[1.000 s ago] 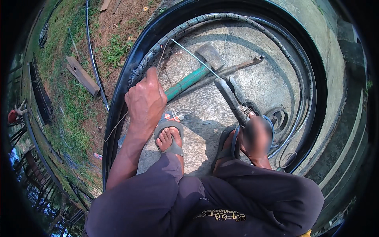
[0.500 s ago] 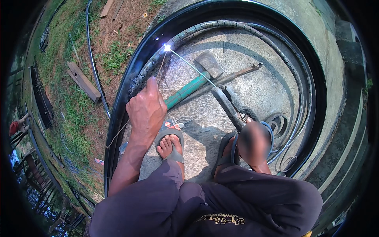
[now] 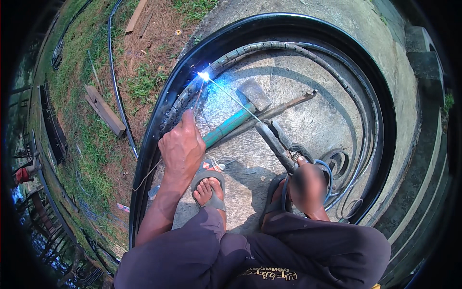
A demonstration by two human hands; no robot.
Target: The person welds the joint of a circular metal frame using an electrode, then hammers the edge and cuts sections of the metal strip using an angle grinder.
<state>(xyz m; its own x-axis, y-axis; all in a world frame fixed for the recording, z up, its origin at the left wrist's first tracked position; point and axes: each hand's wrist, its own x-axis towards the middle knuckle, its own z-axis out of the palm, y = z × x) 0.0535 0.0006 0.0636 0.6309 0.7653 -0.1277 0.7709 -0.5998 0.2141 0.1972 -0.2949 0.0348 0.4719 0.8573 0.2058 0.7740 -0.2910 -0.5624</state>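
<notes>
A bright blue-white arc (image 3: 204, 76) glows on the curved, segmented metal bar (image 3: 251, 48) inside a large black metal ring (image 3: 163, 106). My left hand (image 3: 182, 148) is closed round a thin wire (image 3: 198, 95) that reaches up toward the arc. My right hand (image 3: 308, 188), largely blurred, grips an electrode holder (image 3: 275, 144), whose thin rod (image 3: 233, 99) runs to the glow. Below the rod lies a hammer with a green handle (image 3: 226, 126) and grey head (image 3: 255, 94), across a long rusty bar (image 3: 296, 102).
Concrete (image 3: 356, 29) borders the ring, with dark steps (image 3: 423, 202) at the right. At left are grass, wooden boards (image 3: 105, 110) and black tubing (image 3: 114, 62); another person's red sleeve (image 3: 23, 174) shows at the far edge. My sandalled feet (image 3: 208, 188) rest inside the ring.
An arc has lit at the rod's tip since a second ago and now casts a wider blue glow. The whole scene, my left hand included, sits lower in the picture.
</notes>
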